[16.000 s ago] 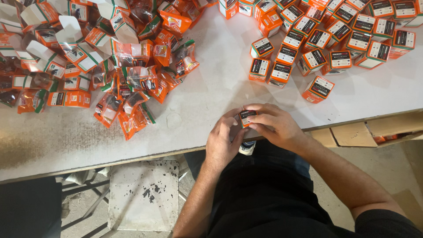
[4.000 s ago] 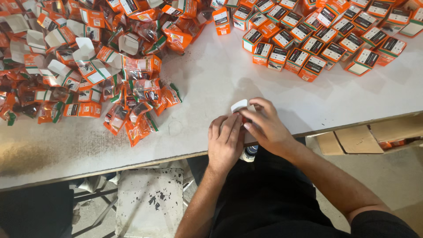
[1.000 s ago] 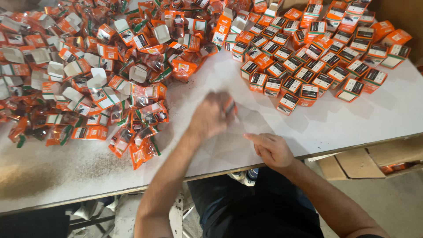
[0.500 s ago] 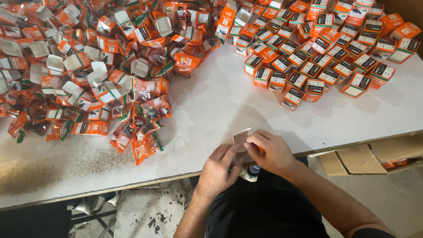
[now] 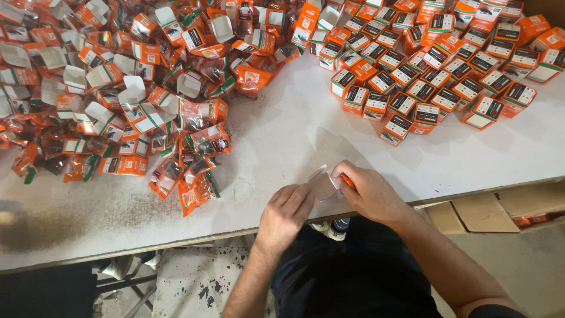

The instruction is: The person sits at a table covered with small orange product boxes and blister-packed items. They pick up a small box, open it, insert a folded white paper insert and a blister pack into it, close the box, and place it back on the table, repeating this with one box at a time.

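Now: both hands at near table edge, centre-right. Left hand and right hand both pinch one small open carton, flap up, held clear of the tabletop, prob. so flaps stay reachable. Far right: closed orange boxes, approx. 40+, grouped apart. Far left: heap of open cartons and sachets, too many to count.

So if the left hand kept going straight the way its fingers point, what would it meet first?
The left hand points up and right, and its fingertips already reach the small open carton that the right hand holds. Past that lies bare white table, then the closed orange boxes, though depth is hard to judge.
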Tool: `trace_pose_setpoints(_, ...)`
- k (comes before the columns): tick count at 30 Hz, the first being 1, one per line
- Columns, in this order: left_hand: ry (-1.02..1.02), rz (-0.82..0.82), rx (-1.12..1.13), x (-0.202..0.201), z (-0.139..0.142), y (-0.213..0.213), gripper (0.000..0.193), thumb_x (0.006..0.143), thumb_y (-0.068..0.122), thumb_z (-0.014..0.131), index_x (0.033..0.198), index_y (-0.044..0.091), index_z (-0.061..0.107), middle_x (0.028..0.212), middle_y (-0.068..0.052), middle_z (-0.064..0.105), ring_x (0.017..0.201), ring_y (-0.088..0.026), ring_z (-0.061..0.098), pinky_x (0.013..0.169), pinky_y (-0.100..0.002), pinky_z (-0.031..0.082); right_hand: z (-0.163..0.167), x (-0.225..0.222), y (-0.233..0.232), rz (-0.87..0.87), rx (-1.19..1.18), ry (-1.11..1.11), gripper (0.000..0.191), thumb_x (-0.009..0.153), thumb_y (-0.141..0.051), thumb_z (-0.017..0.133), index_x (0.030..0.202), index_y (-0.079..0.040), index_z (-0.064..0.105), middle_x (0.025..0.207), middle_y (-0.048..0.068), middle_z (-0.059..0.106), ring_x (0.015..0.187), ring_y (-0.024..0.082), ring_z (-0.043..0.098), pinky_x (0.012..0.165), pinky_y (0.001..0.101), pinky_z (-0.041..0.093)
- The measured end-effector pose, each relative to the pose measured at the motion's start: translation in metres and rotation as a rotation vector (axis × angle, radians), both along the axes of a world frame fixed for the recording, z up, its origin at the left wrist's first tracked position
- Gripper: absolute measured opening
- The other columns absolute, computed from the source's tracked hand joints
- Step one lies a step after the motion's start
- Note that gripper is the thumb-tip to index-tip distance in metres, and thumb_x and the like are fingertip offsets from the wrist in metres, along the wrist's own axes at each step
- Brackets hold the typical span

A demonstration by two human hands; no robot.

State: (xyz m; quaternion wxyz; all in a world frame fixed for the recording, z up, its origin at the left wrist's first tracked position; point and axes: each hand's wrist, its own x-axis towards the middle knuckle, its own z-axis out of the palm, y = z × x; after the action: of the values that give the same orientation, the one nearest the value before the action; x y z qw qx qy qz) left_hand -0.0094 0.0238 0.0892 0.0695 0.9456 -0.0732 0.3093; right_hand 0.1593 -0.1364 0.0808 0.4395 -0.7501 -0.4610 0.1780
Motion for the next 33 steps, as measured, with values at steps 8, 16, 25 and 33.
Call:
trace_pose_setpoints(8,0.127,-0.087,0.153,0.014,0.009,0.027,0.031,0.068,0.013,0.072,0.097,0.001,0.069,0.098,-0.009,0.062,0.098,-0.029,0.064,0.087,-0.042,0.057,-0.007,0.004,0.007,-0.011,0.036,-0.148,0.013,0.096,-0.011,0.059,0.108,-0.007,0.058,0.082,0.016,0.07,0.078,0.039,0.068,0.065,0.0459,0.051)
trace_pose_setpoints(16,-0.125,0.261,-0.318,0.012,-0.037,-0.033,0.049,0.07,0.017,0.081,0.111,0.002,0.059,0.123,-0.025,0.063,0.109,-0.044,0.063,0.093,-0.048,0.054,-0.021,-0.005,0.01,-0.051,-0.009,-0.373,0.038,0.092,-0.016,0.065,0.126,-0.004,0.054,0.096,0.018,0.07,0.085,0.039,0.067,0.071,0.0484,0.052)
trace_pose_setpoints(25,0.041,0.244,-0.403,0.025,-0.061,-0.024,0.062,0.062,0.004,0.077,0.12,-0.002,0.055,0.137,-0.024,0.05,0.121,-0.047,0.054,0.101,-0.057,0.05,-0.026,-0.015,-0.033,0.072,0.022,-0.676,0.073,0.084,-0.01,0.069,0.151,-0.005,0.041,0.129,0.021,0.053,0.116,0.039,0.058,0.099,0.0495,0.048)
trace_pose_setpoints(33,-0.052,0.207,-0.478,0.015,-0.047,-0.044,0.064,0.066,0.001,0.069,0.129,0.003,0.06,0.137,-0.023,0.049,0.114,-0.041,0.058,0.096,-0.048,0.055,-0.036,-0.009,-0.013,-0.036,0.1,-0.697,0.075,0.081,-0.013,0.073,0.149,-0.003,0.044,0.12,0.019,0.06,0.102,0.037,0.06,0.091,0.0451,0.05)
